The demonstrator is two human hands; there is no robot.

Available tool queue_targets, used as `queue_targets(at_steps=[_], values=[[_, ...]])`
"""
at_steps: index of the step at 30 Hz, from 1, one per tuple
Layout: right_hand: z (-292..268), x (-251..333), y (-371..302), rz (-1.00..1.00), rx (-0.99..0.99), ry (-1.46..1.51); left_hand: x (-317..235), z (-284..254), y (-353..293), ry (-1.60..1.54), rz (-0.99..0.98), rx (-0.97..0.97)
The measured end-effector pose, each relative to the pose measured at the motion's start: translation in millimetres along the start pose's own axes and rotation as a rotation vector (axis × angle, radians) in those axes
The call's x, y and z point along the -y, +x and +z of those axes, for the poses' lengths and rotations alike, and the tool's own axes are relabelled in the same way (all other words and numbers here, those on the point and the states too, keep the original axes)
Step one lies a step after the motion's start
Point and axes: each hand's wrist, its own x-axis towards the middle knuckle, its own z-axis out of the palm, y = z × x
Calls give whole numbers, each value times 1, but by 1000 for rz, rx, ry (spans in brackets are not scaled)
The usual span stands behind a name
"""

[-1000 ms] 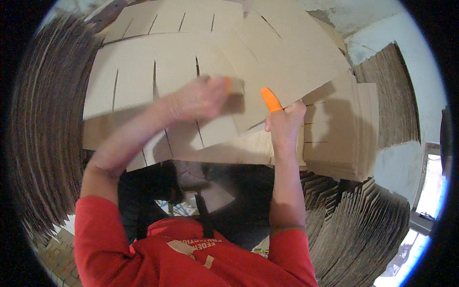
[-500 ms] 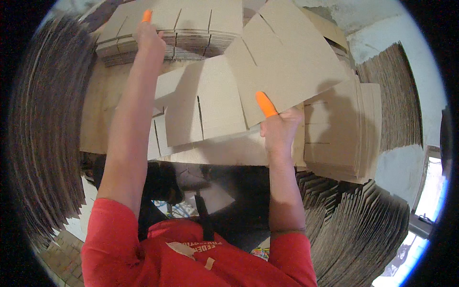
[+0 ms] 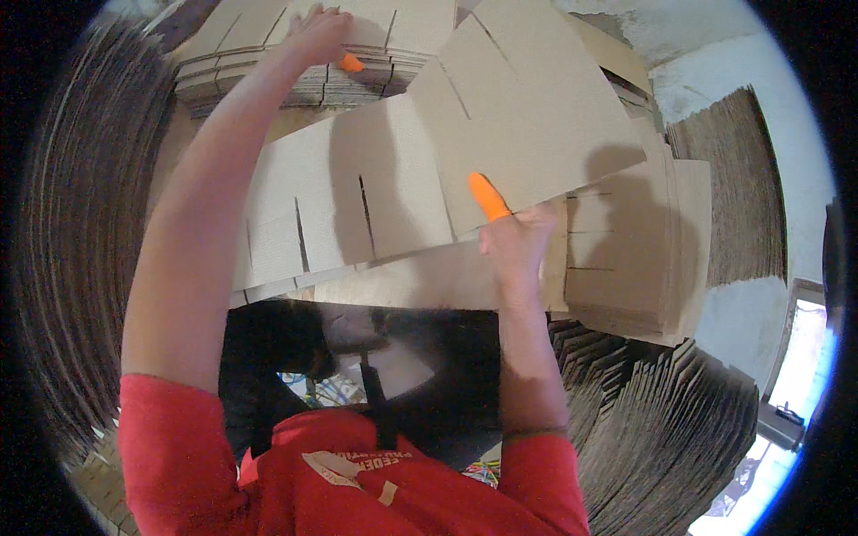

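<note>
My right hand (image 3: 521, 237) grips the near edge of slotted brown cardboard sheets (image 3: 545, 116), its thumb in an orange finger cot (image 3: 489, 196) pressed on top and its fingers hidden underneath. Another slotted cardboard piece (image 3: 393, 179) extends leftward from there, overlapping more board below. Farther off, my left hand (image 3: 320, 37) is at the near edge of a stack of slotted cardboard sheets (image 3: 375, 76). Its fingers bend over the top sheet, while the thumb, also in an orange cot (image 3: 352, 62), sits against the front edge.
Tall piles of cardboard stand on the left (image 3: 89, 232) and lower right (image 3: 661, 429). A smaller slotted stack (image 3: 626, 259) lies right of my right hand, with another pile (image 3: 737, 188) by the wall. A pale wooden tabletop (image 3: 411, 277) shows beneath the sheets.
My left hand has shifted right along the far stack, its thumb turning down to the front edge. The cardboard in my right hand has shifted slightly left, and more of its left part shows.
</note>
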Motion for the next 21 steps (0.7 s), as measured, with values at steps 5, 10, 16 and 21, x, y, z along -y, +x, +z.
queue_targets(at_steps=[5, 10, 16, 21], values=[[-6, -4, 1, 109, -22, -22, -16, -13, -13, -313, 105, -12], [4, 1, 0, 61, -37, 75, -16, -12, -17, -253, 275, -28], [0, -5, 0, 44, -29, -8, -27, -28, -16, -561, 53, -136], [4, 4, -2, 88, -10, 19, -21, -36, -15, -996, -239, -23]])
